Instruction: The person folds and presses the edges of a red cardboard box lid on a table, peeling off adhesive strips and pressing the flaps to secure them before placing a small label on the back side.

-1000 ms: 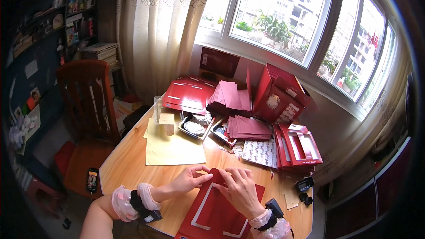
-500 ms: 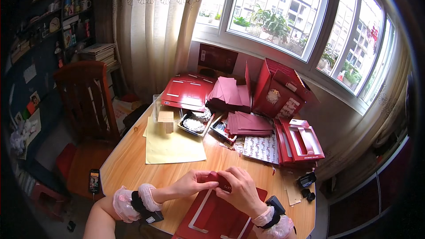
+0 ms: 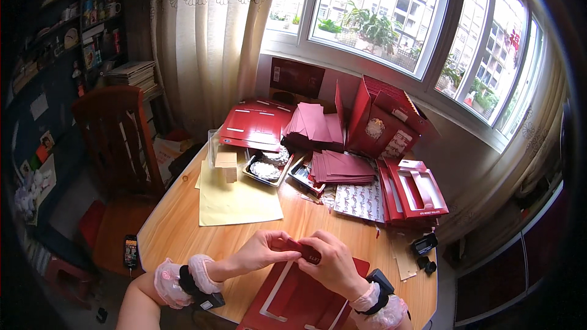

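Observation:
A flat red cardboard box blank with white strips along its edges lies at the near edge of the wooden table. Its far flap is raised and pinched between my two hands. My left hand closes thumb and fingers on the flap's left end. From the right, my right hand curls over the same flap, fingers bent and close to my left fingertips. Parts of the flap are hidden behind the fingers.
Beyond my hands lie a yellow sheet, a small wooden block, black trays of white pieces, dark pink envelopes and red boxes. Small black objects sit at the right edge. A phone rests at left.
My fingers have shifted slightly along the flap, and it leans a little differently. Both hands keep their grip; the view has tilted a little.

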The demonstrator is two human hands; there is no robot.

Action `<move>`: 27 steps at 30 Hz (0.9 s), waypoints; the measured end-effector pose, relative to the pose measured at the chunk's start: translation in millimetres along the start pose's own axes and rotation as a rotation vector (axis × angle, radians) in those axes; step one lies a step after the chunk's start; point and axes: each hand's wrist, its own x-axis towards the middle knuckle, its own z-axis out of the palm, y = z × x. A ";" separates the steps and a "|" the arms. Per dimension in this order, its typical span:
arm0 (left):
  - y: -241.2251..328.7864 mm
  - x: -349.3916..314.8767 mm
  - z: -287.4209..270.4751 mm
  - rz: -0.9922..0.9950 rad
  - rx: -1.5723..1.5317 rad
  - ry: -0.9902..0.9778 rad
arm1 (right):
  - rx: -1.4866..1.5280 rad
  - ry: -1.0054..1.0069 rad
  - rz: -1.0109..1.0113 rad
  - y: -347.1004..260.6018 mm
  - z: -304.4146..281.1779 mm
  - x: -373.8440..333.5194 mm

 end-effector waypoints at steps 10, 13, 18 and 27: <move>8.9 -4.8 5.4 -0.004 0.113 0.131 | -0.049 0.009 -0.005 3.0 1.0 -1.3; 10.2 -0.7 2.5 0.054 0.161 0.046 | -0.047 -0.001 -0.005 2.1 0.5 -1.2; 8.2 0.0 1.3 0.056 0.217 0.070 | -0.070 0.017 0.001 0.2 1.8 -2.3; 9.3 3.0 -14.0 0.060 0.199 0.119 | -0.215 0.013 0.085 -1.3 -7.5 -5.6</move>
